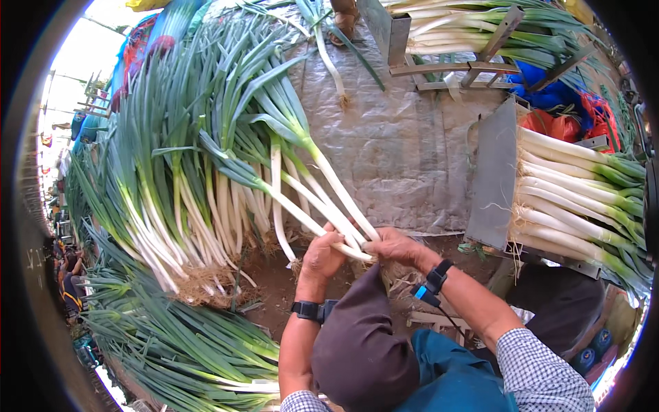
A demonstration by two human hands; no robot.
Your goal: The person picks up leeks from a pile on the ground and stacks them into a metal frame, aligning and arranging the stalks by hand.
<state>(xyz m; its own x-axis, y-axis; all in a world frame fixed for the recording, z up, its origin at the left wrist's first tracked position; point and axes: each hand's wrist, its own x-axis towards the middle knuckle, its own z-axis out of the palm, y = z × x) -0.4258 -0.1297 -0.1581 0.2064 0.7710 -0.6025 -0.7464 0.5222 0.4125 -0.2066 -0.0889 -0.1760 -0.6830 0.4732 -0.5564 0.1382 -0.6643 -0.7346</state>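
Note:
Several long green onions (329, 206) lie across both hands, their white stalks meeting near the root ends and their green leaves pointing to the upper left. My left hand (325, 252) grips the white stalks. Close beside it, my right hand (394, 246) is closed around the root ends. To the left rests a large heap of green onions (201, 206) with brown, fibrous roots toward me. One single green onion (280, 206) lies at the heap's near right edge.
At the right, a metal rack with an upright plate (493, 175) holds a row of green onions (566, 190). Another metal frame (458, 67) with green onions stands at the top. A plastic sheet (396, 154) covers the middle. More green onions (195, 340) lie at the lower left. A shoe (344, 23) shows at the top.

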